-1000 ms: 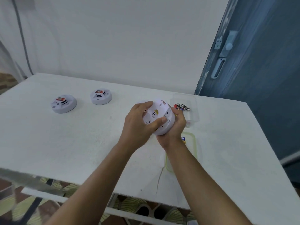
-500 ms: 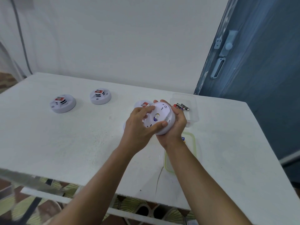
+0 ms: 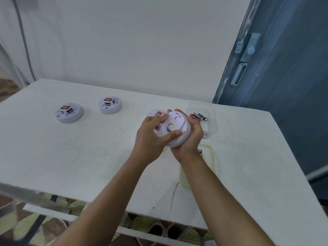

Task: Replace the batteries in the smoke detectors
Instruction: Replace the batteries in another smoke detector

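Observation:
A white round smoke detector (image 3: pixel 174 127) is held above the white table (image 3: pixel 88 148), its back plate with a yellow-blue label facing me. My right hand (image 3: pixel 190 139) cups it from below and behind. My left hand (image 3: pixel 150 137) grips its back plate, thumb across the rim. Behind my hands a third detector (image 3: pixel 156 113) peeks out on the table. Two more detectors lie at the left: one (image 3: pixel 68 112) far left, another (image 3: pixel 110 104) beside it. Loose batteries (image 3: pixel 199 116) lie in a clear tub (image 3: pixel 211 125).
A green-rimmed clear container (image 3: pixel 212 157) sits under my right forearm with a blue-labelled battery pack (image 3: pixel 199 151) inside. A blue door (image 3: pixel 284 68) stands at the right. The table's near edge runs across the bottom, patterned floor below it.
The detector has been tilted and turned in my hands so its back plate faces me more squarely. The third detector behind my hands has come into view.

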Motion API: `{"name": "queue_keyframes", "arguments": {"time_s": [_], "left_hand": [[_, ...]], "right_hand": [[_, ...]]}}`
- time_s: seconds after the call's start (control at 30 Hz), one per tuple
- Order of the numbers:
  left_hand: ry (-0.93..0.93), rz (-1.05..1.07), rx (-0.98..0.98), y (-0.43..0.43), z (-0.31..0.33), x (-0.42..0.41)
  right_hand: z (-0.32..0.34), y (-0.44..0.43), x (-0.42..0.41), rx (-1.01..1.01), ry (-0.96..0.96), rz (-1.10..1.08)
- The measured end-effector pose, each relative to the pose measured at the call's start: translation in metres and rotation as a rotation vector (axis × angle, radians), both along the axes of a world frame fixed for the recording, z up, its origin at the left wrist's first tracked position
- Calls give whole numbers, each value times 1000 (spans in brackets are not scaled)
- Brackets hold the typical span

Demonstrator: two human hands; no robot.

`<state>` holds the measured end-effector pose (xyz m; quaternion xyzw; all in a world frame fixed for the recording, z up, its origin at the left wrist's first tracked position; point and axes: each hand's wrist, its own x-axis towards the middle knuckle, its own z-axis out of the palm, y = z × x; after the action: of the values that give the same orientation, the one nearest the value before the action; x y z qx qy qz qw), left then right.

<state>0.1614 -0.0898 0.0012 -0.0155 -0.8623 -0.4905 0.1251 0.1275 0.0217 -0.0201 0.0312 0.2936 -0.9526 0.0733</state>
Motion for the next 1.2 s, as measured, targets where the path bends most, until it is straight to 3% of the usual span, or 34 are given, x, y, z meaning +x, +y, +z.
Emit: {"name": "queue_keyframes", "arguments": {"time_s": [0.73,1.2], "left_hand": [[-23,-26,-64,-2,9,-1],[75,-165,-315,-4,8,0]], "right_hand": [[-3,4,-3,56,49,-1],[-3,2,-5,64,76,17]]}}
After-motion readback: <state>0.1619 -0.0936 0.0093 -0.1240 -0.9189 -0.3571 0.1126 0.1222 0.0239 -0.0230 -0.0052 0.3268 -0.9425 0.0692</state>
